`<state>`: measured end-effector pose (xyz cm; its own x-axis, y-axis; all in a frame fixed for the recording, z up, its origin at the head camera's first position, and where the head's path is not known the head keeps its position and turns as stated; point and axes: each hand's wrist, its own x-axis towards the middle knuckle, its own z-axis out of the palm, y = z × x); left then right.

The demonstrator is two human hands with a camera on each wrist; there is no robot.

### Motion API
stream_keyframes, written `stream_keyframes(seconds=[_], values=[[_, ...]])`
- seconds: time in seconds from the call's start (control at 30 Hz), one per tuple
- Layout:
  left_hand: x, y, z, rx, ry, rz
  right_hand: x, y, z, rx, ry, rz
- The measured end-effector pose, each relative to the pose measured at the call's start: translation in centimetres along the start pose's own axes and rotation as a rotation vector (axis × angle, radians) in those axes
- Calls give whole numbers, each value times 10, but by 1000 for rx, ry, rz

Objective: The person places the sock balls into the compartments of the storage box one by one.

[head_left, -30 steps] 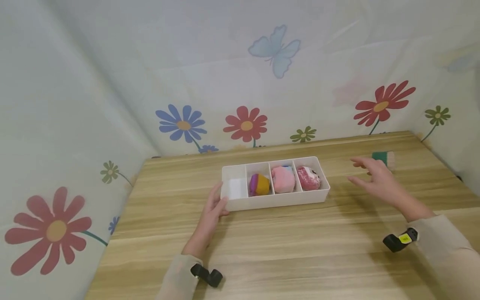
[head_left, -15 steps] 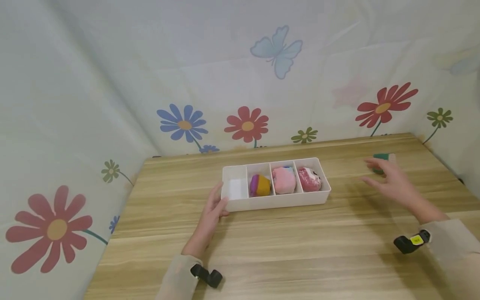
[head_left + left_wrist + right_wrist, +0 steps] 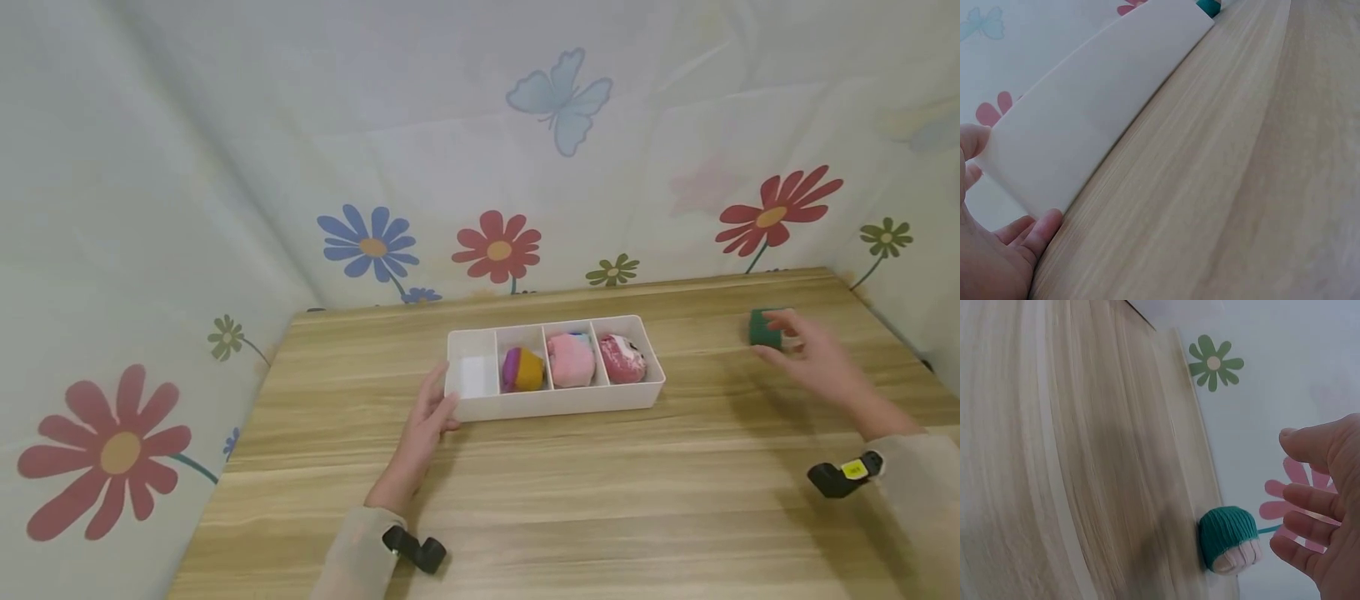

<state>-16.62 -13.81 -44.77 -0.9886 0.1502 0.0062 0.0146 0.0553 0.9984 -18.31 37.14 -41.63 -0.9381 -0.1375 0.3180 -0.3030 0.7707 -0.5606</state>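
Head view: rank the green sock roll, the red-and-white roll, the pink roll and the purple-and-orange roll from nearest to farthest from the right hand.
1. green sock roll, on the table at the right hand's fingertips.
2. red-and-white roll, rightmost tray compartment.
3. pink roll, next compartment to the left.
4. purple-and-orange roll, one compartment further left, beside the tray's empty end.

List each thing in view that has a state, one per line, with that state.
white tray: flat on the table, three compartments filled, leftmost empty.
left hand: fingers straight, resting against the tray's left end.
right hand: open, fingers spread, at the green sock roll, no grip visible.
green sock roll: lying on the table, rolled up, outside the tray.
orange-purple roll: in the second compartment.
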Motion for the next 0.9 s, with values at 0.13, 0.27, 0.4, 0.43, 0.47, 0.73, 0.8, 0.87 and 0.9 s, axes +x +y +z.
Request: stream_keyframes(seconds=[0.13,0.27,0.4,0.43,0.47,0.73,0.8,0.87,0.9], values=[[0,0,0,10,0,-3,1,7,-2,8,-11,14],[-1,1,-1,31,-5,-7,2,14,-3,-24,-10,48],[-1,2,-1,28,-2,-5,6,18,-5,-61,-19,84],[-1,2,-1,26,-1,-5,7,19,-6,-66,-23,89],[-1,2,-1,22,0,-6,8,20,-6,-69,-30,97],[-1,3,-2,35,-9,-9,13,31,-5,-80,-49,152],[-1,3,-1,30,-8,-9,15,34,-6,-82,-60,163],[-1,3,-1,24,-6,-7,16,37,-6,-90,-71,173],[0,3,-1,23,-4,-6,17,38,-7,-94,-78,175]])
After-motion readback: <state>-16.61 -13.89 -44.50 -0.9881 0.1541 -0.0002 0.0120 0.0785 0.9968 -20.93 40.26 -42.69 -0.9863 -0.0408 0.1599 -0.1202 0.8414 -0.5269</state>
